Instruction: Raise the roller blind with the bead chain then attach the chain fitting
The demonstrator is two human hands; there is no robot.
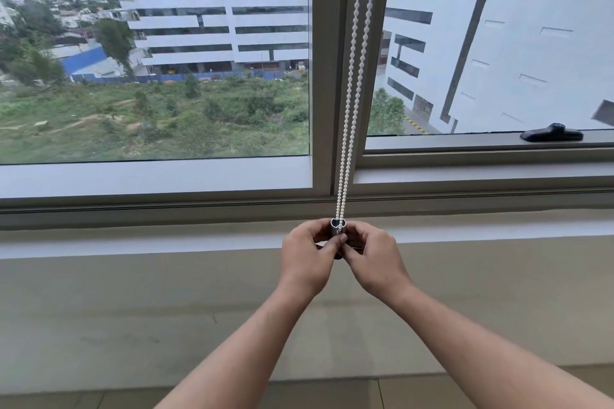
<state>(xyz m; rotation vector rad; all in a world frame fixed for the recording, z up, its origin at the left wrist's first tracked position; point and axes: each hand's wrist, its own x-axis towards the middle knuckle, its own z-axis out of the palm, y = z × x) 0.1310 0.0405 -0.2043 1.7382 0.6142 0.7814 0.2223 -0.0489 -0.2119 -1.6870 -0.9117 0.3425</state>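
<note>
A white bead chain point(353, 93) hangs in two strands down the grey window mullion point(327, 76). Its lower end runs into a small metal chain fitting point(338, 226), a short silvery tube, just below the window sill. My left hand point(307, 257) and my right hand point(373, 259) both pinch this fitting from either side, fingertips meeting in front of it. The lower part of the fitting is hidden behind my fingers. The roller blind itself is out of view above the frame.
Two glass panes fill the window, with buildings and green ground outside. A black window handle point(551, 135) lies on the right sash frame. Below the sill point(133, 239) is a plain beige wall point(133, 325), with floor tiles at the bottom edge.
</note>
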